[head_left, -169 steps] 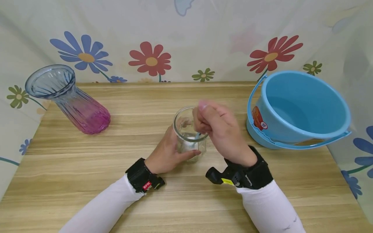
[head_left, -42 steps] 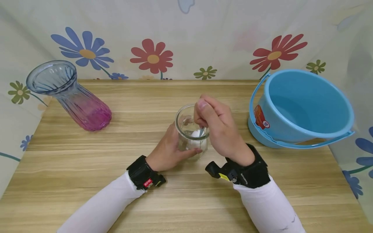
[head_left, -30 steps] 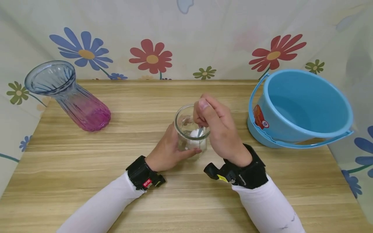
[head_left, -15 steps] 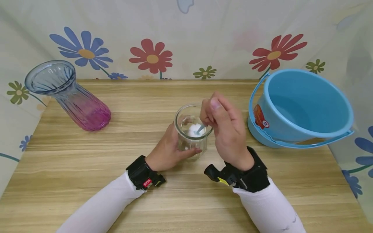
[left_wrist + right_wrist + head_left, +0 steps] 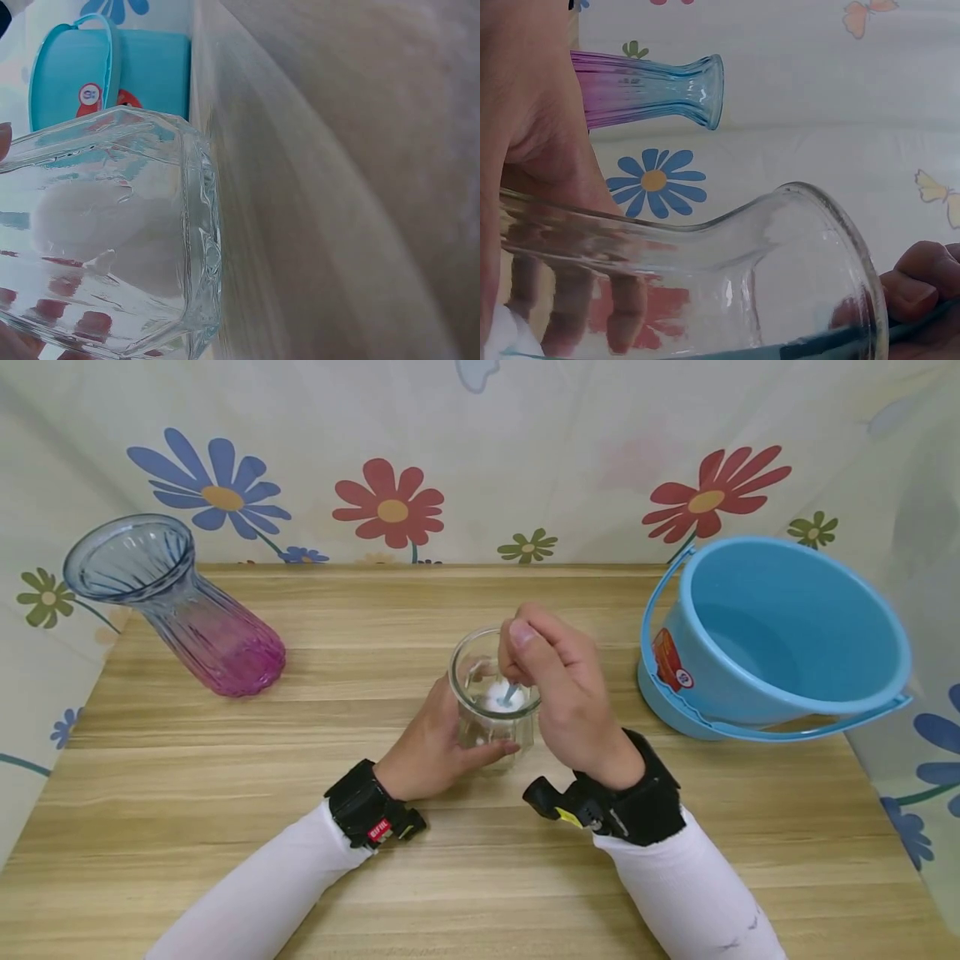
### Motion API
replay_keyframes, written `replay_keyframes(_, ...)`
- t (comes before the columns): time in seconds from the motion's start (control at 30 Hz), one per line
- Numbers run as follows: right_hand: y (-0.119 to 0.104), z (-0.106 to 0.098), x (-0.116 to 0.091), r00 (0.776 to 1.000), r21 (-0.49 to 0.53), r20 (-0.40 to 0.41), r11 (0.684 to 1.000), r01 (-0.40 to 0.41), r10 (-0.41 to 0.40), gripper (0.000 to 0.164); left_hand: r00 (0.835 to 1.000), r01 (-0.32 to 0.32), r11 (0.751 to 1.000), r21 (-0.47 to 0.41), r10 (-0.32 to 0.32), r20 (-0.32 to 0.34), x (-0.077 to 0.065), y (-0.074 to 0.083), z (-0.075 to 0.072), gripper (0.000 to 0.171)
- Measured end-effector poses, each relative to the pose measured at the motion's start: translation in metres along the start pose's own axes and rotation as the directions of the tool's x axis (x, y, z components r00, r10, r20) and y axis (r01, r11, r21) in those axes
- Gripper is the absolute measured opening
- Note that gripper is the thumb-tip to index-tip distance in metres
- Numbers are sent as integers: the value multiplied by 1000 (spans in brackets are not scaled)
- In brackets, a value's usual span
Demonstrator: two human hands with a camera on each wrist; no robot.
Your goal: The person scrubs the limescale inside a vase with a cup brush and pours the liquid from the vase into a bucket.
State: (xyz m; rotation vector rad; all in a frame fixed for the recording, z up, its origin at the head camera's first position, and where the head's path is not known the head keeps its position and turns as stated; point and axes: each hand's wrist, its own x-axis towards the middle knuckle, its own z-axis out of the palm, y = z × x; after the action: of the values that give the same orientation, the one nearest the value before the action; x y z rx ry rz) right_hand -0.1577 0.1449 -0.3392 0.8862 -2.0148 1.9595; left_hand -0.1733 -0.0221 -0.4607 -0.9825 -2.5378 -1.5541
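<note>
My left hand [image 5: 429, 750] grips a clear glass jar [image 5: 480, 732] around its side, thumb across the front. My right hand [image 5: 567, 697] is over the right side of the jar's mouth, fingers curled round the blue handle [image 5: 511, 693] of a sponge brush. The brush's white head [image 5: 97, 229] is inside the jar, as the left wrist view shows through the thick glass. In the right wrist view the handle [image 5: 829, 345] runs out through the jar's flared rim [image 5: 859, 247] to the right fingers. My right hand hides the handle's upper end in the head view.
A ribbed vase [image 5: 198, 618], blue at the top and pink at the base, stands at the left. At the right is a light-blue bucket [image 5: 701, 660] with its handle lowered. The wooden tabletop [image 5: 360, 618] meets a flower-printed curtain [image 5: 465, 460] behind.
Over the last half second my right hand has moved left over the jar, and the brush handle stands steeper. My left hand and the jar have stayed in place. The white head sat lower earlier.
</note>
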Motion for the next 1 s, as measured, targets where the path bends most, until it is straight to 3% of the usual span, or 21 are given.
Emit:
replay_keyframes(0.6,-7,5,-2,990,-143,66,983,-114,124,33,996,-85,996,-6,85,-17,3,-4,1,99)
replay_keyframes(0.8,-3,-1,0,994,-26,50,995,-97,98,33,1000,-24,1000,3,24,-3,1,-4,2,101)
replay_keyframes(1.0,-2,-5,1,996,135,4,987,-88,88,34,999,33,999,8,-33,3,-2,-3,2,100)
